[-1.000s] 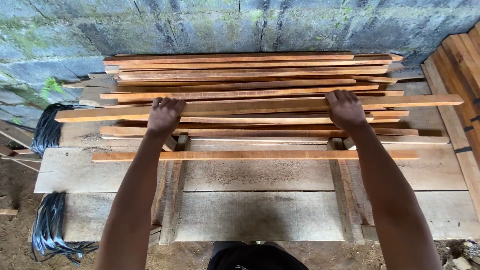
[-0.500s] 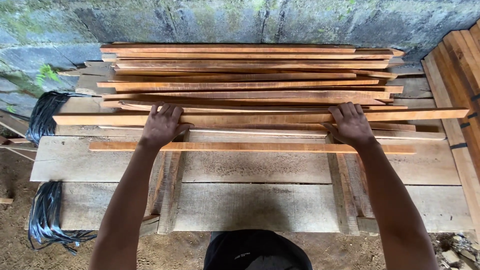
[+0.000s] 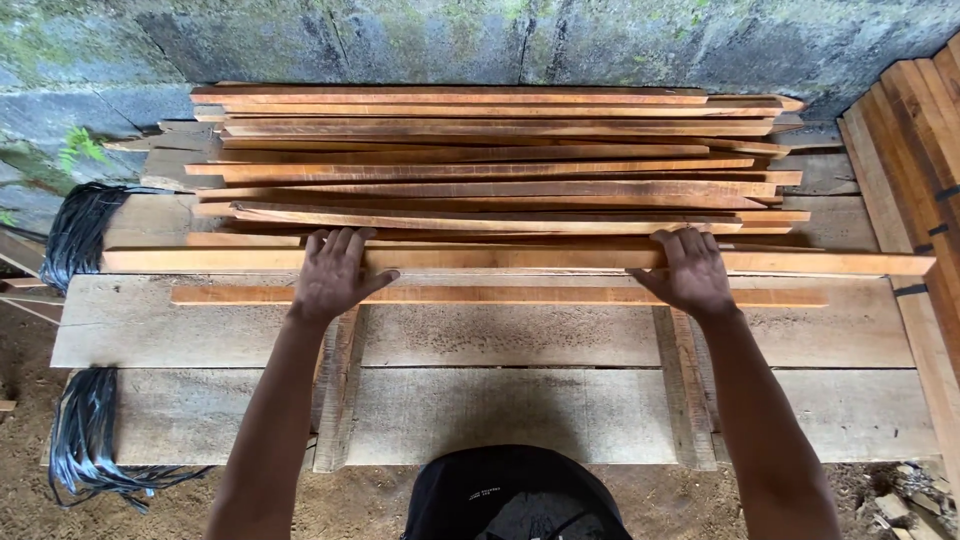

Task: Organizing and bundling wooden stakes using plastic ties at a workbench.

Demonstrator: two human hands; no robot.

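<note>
A long reddish-brown wooden strip point(image 3: 510, 260) lies across a rough plank table point(image 3: 500, 340). My left hand point(image 3: 332, 272) rests palm-down on its left part with fingers hooked over the far edge. My right hand point(image 3: 690, 270) grips its right part the same way. A shorter strip point(image 3: 500, 296) lies just in front of it, passing under both hands. Behind them a loose pile of several similar strips point(image 3: 490, 160) covers the back of the table.
A mossy concrete wall point(image 3: 480, 40) stands right behind the pile. Stacked bound wooden strips point(image 3: 925, 140) lean at the right. Black strapping bundles point(image 3: 80, 230) hang off the table's left end, with more strapping point(image 3: 90, 430) lower down. Dirt floor point(image 3: 30, 470) surrounds the table.
Both hands have drawn the long strip out of the pile toward me, so it now lies in front of the pile beside the shorter strip.
</note>
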